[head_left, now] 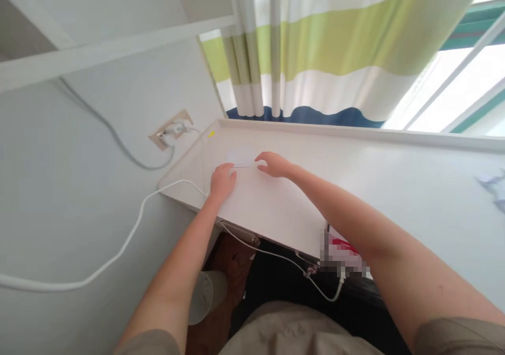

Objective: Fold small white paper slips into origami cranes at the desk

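A thin white sheet, seemingly paper point(241, 159), lies on the white desk point(276, 202) near its far left corner. Its pale edges are hard to tell from the desktop, though a straight edge or crease shows between my hands. My left hand point(223, 183) rests palm down at the left end of that line, fingers stretched out and thumb apart. At the right end, my right hand point(275, 165) has its thumb and forefinger parted, the tips at or just beside the sheet. Whether they touch it I cannot tell.
A yellow scrap point(211, 133) lies by the corner. Plugs fill the wall socket point(170, 131), and a white cable point(138, 218) runs across to the desk. A partly blurred device point(341, 252) sits at the front edge. Below stands a bin point(207, 294); crumpled paper point(493, 186) lies right.
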Demonstrator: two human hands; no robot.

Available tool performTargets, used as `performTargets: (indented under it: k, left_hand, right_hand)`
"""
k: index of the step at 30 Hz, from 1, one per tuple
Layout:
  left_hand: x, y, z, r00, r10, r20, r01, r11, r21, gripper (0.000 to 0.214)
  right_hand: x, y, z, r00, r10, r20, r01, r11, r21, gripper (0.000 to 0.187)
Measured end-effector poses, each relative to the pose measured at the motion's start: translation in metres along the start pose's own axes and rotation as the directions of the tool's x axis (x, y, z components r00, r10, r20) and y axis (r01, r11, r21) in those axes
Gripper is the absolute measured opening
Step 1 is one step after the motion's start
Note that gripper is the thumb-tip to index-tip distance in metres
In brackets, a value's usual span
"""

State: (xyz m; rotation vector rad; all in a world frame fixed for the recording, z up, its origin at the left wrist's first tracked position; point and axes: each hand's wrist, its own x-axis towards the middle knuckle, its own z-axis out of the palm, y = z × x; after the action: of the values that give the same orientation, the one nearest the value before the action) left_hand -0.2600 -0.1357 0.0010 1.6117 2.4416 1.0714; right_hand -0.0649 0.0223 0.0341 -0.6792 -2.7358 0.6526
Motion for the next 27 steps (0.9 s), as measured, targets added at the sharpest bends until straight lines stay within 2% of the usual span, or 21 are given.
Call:
performTargets:
  k: [3, 5, 8, 11, 14, 18, 23, 27]
  left_hand:
    - [0.004, -0.022, -0.012, 0.998, 0.019, 0.054, -0.018, 1.0, -0.016, 0.042]
    - [0.01, -0.027, -0.011, 0.997, 0.032, 0.077, -0.032, 0.999, -0.008, 0.043]
    - [0.014, -0.025, -0.005, 0.99, 0.063, 0.123, -0.067, 0.997, 0.03, 0.04]
    - [0.011, -0.02, -0.002, 0.989, 0.074, 0.129, -0.081, 0.995, 0.05, 0.034]
    - [0.008, -0.016, -0.001, 0.986, 0.09, 0.14, -0.105, 0.989, 0.101, 0.032]
    - [0.009, -0.013, -0.003, 0.969, 0.146, 0.198, -0.182, 0.966, 0.181, 0.031]
    - [0.012, -0.009, -0.008, 0.962, 0.178, 0.205, -0.228, 0.94, 0.253, 0.029]
    - [0.019, 0.002, -0.015, 0.981, 0.129, 0.147, -0.165, 0.949, 0.269, 0.021]
  right_hand:
    - [0.038, -0.024, 0.032, 0.998, -0.061, 0.028, 0.064, 0.991, -0.117, 0.045]
    - [0.054, -0.032, 0.045, 0.996, -0.07, 0.053, 0.078, 0.982, -0.169, 0.046]
    - [0.065, -0.032, 0.054, 0.996, -0.062, 0.06, 0.073, 0.975, -0.211, 0.048]
    - [0.064, -0.028, 0.052, 0.994, -0.089, 0.057, 0.1, 0.964, -0.245, 0.048]
    - [0.058, -0.025, 0.046, 0.978, -0.173, 0.117, 0.202, 0.921, -0.333, 0.033]
    - [0.051, -0.028, 0.042, 0.956, -0.253, 0.149, 0.293, 0.855, -0.428, 0.037]
    - [0.047, -0.038, 0.036, 0.958, -0.246, 0.148, 0.286, 0.853, -0.437, 0.035]
    - [0.05, -0.044, 0.023, 0.957, -0.25, 0.146, 0.289, 0.852, -0.437, 0.032]
